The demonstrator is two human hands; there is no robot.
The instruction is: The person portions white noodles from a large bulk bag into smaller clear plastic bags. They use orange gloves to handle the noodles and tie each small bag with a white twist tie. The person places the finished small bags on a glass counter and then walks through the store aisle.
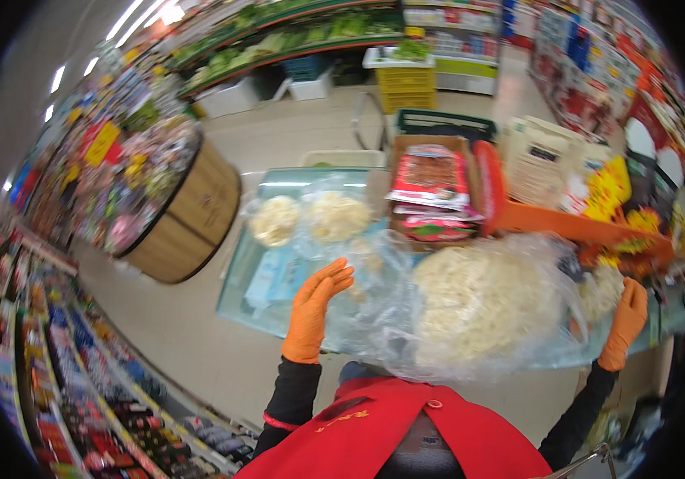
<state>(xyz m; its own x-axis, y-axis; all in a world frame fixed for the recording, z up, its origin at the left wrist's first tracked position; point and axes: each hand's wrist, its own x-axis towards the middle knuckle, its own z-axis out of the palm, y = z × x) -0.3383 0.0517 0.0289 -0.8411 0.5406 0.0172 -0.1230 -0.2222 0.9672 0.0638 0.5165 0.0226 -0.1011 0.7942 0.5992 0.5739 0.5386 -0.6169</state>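
Note:
My left hand (pixel 312 314), in an orange glove, is raised over the near edge of a glass-topped table (pixel 238 287). Its fingers are extended and it holds nothing. Beside it lies loose clear plastic (pixel 378 311), part of a large bag holding a heap of pale cream food pieces (pixel 480 299). My right hand (pixel 625 326), also gloved in orange, is at the far right with curled fingers. It is against or close beside a smaller bagged portion of pale food (pixel 601 293); whether it grips the plastic is not clear. Two more bagged portions, one left (pixel 275 220) and one right (pixel 338 215), lie toward the back.
Behind the large bag stands a cardboard box (pixel 402 230) of red food packets (pixel 429 176). An orange tray (pixel 582 230) and cream sacks (pixel 540 158) stand to its right. A round wooden display bin (pixel 190 215) is at left, shelves (pixel 109 407) at lower left.

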